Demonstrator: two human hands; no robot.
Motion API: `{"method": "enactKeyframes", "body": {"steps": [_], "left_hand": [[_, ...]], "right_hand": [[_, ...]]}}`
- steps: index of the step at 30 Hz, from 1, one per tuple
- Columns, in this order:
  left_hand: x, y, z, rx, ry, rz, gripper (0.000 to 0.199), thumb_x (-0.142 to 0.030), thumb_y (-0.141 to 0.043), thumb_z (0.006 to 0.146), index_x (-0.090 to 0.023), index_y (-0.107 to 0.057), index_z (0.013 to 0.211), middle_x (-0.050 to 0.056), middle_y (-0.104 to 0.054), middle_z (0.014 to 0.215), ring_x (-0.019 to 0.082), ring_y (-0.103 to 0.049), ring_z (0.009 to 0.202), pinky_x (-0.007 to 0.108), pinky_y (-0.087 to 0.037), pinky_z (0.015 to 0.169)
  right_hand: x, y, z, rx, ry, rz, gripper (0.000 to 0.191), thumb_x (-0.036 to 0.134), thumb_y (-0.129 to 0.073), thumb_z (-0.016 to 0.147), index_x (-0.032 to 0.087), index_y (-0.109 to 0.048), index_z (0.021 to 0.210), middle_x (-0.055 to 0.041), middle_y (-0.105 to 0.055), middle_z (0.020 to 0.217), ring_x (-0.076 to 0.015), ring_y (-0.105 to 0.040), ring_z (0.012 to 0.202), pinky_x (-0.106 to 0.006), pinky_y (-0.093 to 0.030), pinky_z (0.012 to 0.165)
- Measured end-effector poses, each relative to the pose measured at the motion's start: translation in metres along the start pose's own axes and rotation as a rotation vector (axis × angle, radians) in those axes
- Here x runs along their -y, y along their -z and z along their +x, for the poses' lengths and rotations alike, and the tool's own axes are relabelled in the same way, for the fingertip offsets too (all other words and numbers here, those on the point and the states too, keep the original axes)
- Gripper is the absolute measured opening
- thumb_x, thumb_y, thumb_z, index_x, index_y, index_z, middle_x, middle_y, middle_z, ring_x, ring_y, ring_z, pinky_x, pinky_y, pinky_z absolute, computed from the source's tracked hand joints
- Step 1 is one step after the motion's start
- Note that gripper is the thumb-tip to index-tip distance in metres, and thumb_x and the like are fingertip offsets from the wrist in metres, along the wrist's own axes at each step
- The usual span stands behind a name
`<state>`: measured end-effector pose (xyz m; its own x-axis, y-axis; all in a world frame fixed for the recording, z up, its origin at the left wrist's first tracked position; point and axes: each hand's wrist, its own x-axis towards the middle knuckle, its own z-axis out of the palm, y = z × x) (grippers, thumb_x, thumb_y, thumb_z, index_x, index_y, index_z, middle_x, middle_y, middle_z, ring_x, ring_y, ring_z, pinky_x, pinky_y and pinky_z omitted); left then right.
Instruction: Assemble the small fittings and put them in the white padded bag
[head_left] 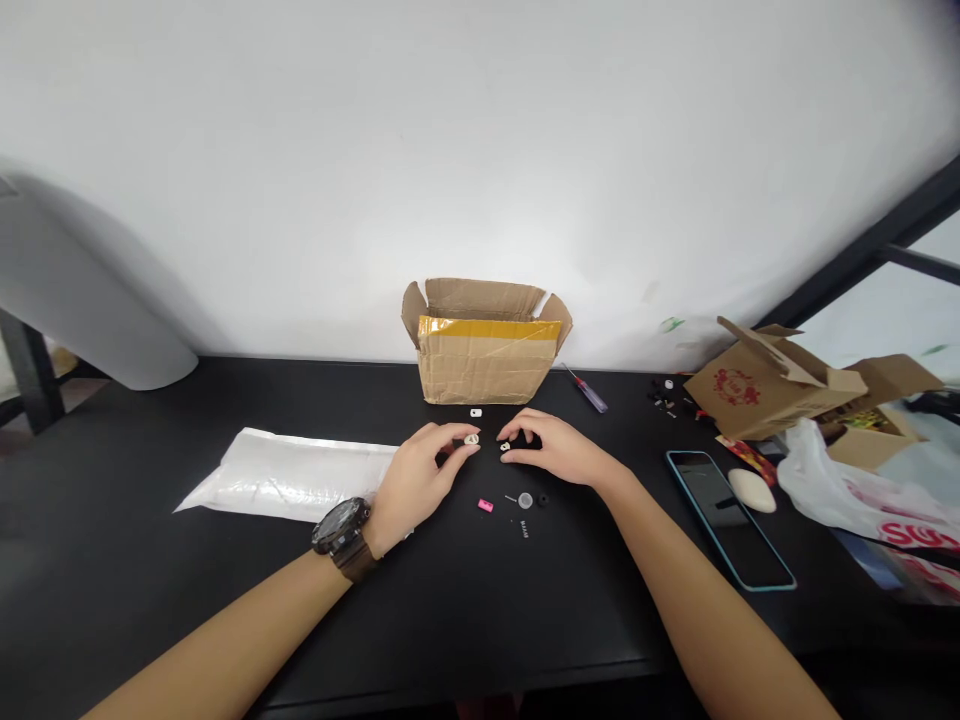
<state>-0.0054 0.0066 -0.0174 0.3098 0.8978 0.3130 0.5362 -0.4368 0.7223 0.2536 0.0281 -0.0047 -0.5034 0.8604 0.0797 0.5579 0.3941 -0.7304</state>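
Note:
My left hand (424, 478), with a black watch on its wrist, pinches a small round white piece (471, 439) between thumb and finger. Just to the right, my right hand (551, 447) has its thumb and fingertips around a small pale piece with dark spots (505, 447). The two hands are a short distance apart. Behind them lies a small white part (476, 412). In front are a pink piece (486, 506), a clear round disc (525, 500), a black round part (544, 499), a small screw (511, 498) and a spring (524, 529).
An open cardboard box (487, 365) stands against the wall. A screwdriver (589, 392) lies right of it. At left is a white padded bag (300, 472). Farther right are a phone (727, 520), a beige oval object (752, 491), another box (765, 385) and a plastic bag (862, 500).

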Motion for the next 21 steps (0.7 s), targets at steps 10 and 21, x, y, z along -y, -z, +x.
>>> {"method": "enactKeyframes", "body": {"steps": [10, 21], "left_hand": [[-0.001, -0.001, 0.002, 0.032, -0.029, -0.032, 0.022, -0.035, -0.054, 0.103, -0.03, -0.068, 0.119, -0.001, -0.074, 0.116, 0.019, -0.069, 0.103, 0.034, -0.053, 0.095], [-0.004, -0.001, 0.003, 0.045, 0.021, -0.151, 0.021, -0.034, -0.057, 0.102, -0.027, -0.066, 0.12, 0.0, -0.076, 0.115, 0.019, -0.072, 0.103, 0.032, -0.055, 0.095]], "right_hand": [[-0.002, -0.005, 0.005, -0.132, -0.052, -0.018, 0.016, 0.039, -0.066, 0.097, 0.026, -0.075, 0.096, -0.0022, -0.073, 0.098, -0.0187, -0.064, 0.084, -0.033, -0.049, 0.079], [0.014, -0.024, 0.011, -0.251, -0.091, 0.44, 0.025, 0.043, -0.065, 0.096, 0.022, -0.067, 0.108, -0.0031, -0.072, 0.087, -0.0184, -0.068, 0.08, -0.035, -0.054, 0.079]]}}
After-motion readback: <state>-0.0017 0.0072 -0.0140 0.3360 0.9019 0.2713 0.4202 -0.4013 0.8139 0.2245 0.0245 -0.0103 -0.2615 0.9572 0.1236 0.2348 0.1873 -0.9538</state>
